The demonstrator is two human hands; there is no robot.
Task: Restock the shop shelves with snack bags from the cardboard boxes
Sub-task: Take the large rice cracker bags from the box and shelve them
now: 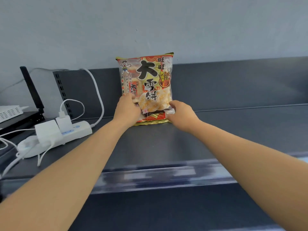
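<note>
A red and gold snack bag (147,84) with large black characters stands upright on the dark grey top shelf (160,145), leaning against the back panel. My left hand (127,110) grips the bag's lower left edge. The lower right corner of the bag is pinched by my right hand (180,114). Both arms reach forward over the shelf's front edge. No cardboard box is in view.
A white power strip (66,130) with plugged adapters and white cables (98,97) lies on the shelf's left end. A black router (31,104) stands further left. A clear price rail (158,177) runs along the shelf's front edge. The grey wall rises behind.
</note>
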